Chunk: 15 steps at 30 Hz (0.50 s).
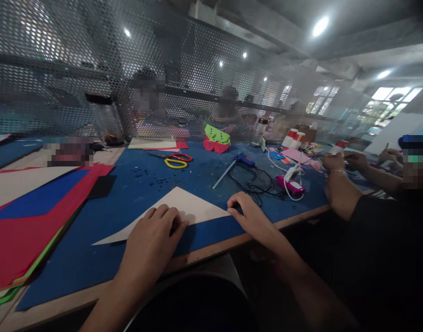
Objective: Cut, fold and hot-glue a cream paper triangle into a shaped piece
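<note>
White paper, one folded triangle, pinned flat on the blue mat near the table's front edge.
Left hand lies palm down across the sheet's near edge, fingers flat and close together, gripping nothing. Right hand sits at the right tip, fingers lightly curled, tips pressing the corner, nothing pinched. The long edge runs from near left to right; the peak points far. Count: one sheet, two hands on it. Further off are two pairs of scissors, one yellow-handled, one red, and one glue gun.
</note>
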Motion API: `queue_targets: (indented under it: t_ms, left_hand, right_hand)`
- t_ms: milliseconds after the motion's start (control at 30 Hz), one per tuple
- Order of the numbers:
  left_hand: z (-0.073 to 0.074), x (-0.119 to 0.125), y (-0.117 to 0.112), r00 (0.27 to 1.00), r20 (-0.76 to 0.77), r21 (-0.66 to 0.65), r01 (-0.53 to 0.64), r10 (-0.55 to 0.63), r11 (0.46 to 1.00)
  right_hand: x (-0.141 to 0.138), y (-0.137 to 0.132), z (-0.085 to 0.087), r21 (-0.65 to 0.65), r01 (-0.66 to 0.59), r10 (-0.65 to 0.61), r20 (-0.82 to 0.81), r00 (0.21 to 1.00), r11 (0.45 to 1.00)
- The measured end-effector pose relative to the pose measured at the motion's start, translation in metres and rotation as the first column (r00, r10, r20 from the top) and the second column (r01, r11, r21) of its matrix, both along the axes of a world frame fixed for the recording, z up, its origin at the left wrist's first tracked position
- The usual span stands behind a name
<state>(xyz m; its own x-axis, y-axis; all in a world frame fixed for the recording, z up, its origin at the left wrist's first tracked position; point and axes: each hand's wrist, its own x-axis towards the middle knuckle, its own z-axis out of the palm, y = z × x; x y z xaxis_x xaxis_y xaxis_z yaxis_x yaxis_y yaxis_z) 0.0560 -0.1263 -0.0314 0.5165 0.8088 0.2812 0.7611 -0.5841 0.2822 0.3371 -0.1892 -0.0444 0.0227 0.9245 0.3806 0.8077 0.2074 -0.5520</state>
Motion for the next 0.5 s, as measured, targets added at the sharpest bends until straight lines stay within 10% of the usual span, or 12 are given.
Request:
queue_targets:
  t_ms: [500]
  left_hand:
    - [0.000,0.001,0.000,0.997,-0.073,0.027,-0.008,0.010,1.000]
  right_hand:
    - [-0.044,-0.006,0.025,0.257,-0.066,0.046,0.084,0.995,0.964]
